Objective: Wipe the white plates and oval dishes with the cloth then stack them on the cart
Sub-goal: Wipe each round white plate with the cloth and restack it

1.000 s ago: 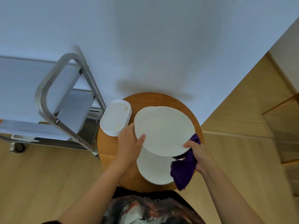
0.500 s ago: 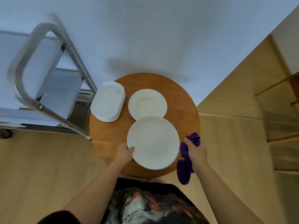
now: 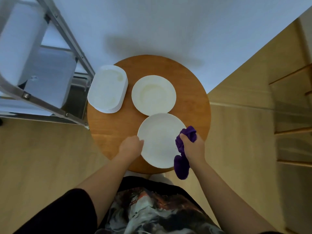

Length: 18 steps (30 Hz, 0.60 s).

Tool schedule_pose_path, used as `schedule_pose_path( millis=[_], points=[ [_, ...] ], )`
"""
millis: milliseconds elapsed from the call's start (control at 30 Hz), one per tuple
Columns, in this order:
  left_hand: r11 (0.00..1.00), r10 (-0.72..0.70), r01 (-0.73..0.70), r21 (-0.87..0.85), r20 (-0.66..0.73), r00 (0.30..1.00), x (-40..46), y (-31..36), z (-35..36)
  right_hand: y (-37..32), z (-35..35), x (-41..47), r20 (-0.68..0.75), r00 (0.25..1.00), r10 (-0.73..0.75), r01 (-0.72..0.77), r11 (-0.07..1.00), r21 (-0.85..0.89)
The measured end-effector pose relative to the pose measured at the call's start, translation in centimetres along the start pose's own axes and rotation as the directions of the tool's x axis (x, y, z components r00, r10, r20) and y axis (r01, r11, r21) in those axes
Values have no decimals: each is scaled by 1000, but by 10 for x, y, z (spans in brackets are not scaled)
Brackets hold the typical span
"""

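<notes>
A large white plate [image 3: 158,141] lies flat near the front of the round wooden table [image 3: 192,92]. My left hand [image 3: 130,146] grips its left rim. My right hand [image 3: 192,147] holds a bunched purple cloth [image 3: 183,159] at the plate's right edge, with the cloth's tail hanging below the table. Behind it lies a smaller round plate [image 3: 153,95] with a faint smear. A stack of white oval dishes [image 3: 108,93], also smeared, sits at the table's left edge.
The metal cart [image 3: 43,61] with its grey shelf and tubular frame stands to the left, touching the table's side. A white wall rises behind the table. Wooden floor surrounds it, and wooden steps or cabinetry run along the right.
The large plate, held tilted above the table a second ago, now lies flat on it. My right hand has brought the cloth in onto the plate's right edge.
</notes>
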State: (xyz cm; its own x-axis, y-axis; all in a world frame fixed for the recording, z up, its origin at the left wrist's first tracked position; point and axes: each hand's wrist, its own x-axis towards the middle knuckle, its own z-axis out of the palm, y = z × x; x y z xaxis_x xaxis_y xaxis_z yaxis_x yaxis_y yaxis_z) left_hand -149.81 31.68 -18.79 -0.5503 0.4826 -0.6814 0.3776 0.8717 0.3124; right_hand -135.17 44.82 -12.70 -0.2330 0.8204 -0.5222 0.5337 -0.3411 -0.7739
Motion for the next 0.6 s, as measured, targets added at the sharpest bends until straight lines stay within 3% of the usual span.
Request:
schedule_pose_path(
  millis=[100,200,300,400,500,600],
  points=[
    [958,25,-33,284,34,999,6,1,-5,1,9,3,1,1000,22,-22,999,-38],
    [947,6,-16,321,31,999,11,4,-7,-1,16,7,-19,999,43,-44,998,-52],
    [981,-46,49,187,-19,999,20,3,-16,-6,23,13,-15,998,67,-68,996,-57],
    [994,-87,83,-73,-58,994,43,-1,-32,-16,29,20,-12,997,76,-76,996,-44],
    [931,-149,114,-346,-77,986,72,-3,-50,-31,39,30,-17,997,75,-75,997,6],
    [806,-238,186,-563,-21,971,102,0,-59,-46,54,37,-8,998,69,-68,996,62]
  ],
)
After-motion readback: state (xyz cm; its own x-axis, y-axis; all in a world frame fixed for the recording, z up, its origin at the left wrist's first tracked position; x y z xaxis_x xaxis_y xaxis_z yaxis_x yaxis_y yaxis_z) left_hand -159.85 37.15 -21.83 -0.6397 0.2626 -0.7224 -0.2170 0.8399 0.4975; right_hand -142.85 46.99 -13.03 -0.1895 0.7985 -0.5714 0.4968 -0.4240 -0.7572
